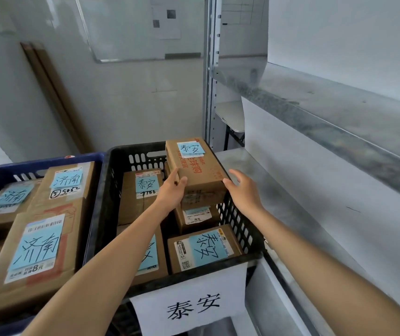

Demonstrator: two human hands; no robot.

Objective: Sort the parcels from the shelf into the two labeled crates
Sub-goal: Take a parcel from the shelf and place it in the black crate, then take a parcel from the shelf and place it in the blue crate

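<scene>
A brown cardboard parcel (195, 169) with a blue handwritten note sits on top of other parcels at the back right of the black crate (111, 170). My left hand (172, 189) grips its near left corner, thumb on top. My right hand (242, 187) is at its right side with fingers spread, thumb touching the near right corner. The black crate carries a white paper label (191, 304) on its front wall. Several brown parcels with blue notes lie inside it. The blue crate (5, 170) on the left holds several parcels with a different handwritten note.
A metal shelf (291, 204) runs along the right, its lower board bare, with an upper board (327, 117) above. A shelf post (209, 76) stands behind the black crate. Cardboard strips (53, 98) lean on the wall, and a whiteboard (131, 27) hangs there.
</scene>
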